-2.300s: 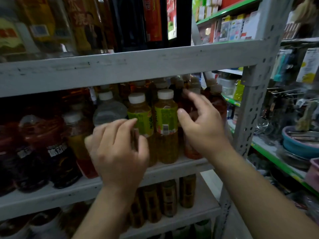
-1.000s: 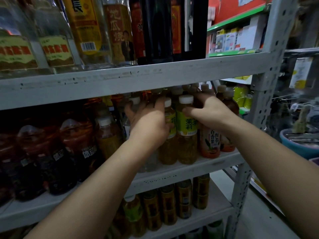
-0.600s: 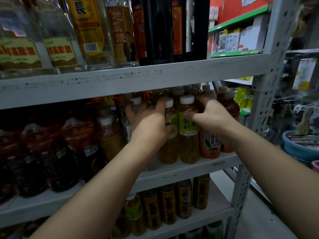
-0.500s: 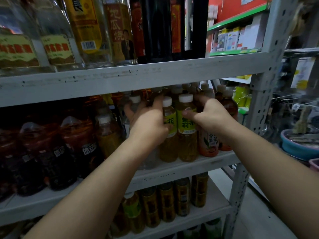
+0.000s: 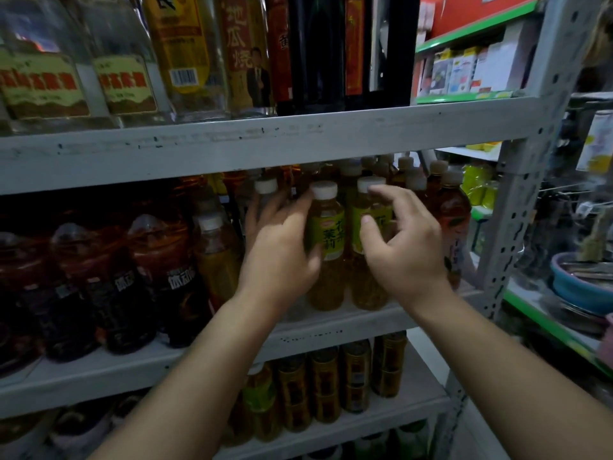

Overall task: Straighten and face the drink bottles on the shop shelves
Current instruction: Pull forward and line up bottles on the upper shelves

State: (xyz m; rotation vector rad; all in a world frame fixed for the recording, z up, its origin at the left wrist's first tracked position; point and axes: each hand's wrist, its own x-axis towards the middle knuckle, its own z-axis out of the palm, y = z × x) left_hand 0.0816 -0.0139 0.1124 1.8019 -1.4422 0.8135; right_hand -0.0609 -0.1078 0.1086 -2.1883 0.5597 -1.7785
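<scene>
Two yellow tea bottles with green labels and white caps stand side by side at the front of the middle shelf (image 5: pixel 331 327). My left hand (image 5: pixel 278 250) is blurred, with spread fingers, and lies against the left side of the left tea bottle (image 5: pixel 326 237). It covers a clear bottle with a white cap (image 5: pixel 265 186) behind it. My right hand (image 5: pixel 403 254) hovers in a loose claw in front of the right tea bottle (image 5: pixel 356 224), thumb tip on its label and index finger by its cap. A reddish tea bottle (image 5: pixel 452 210) stands to the right.
Dark cola bottles (image 5: pixel 172 277) and an orange drink bottle (image 5: pixel 215 260) fill the middle shelf to the left. Liquor bottles (image 5: pixel 185 54) stand on the shelf above, brown bottles (image 5: pixel 325 386) below. The perforated grey upright (image 5: pixel 517 207) bounds the right side, with a blue bowl (image 5: pixel 580 283) beyond.
Both hands have drawn back from the tea bottles and loosened: the right hand has come off the reddish bottles, the left has slid lower. The left tea bottle's label now faces front.
</scene>
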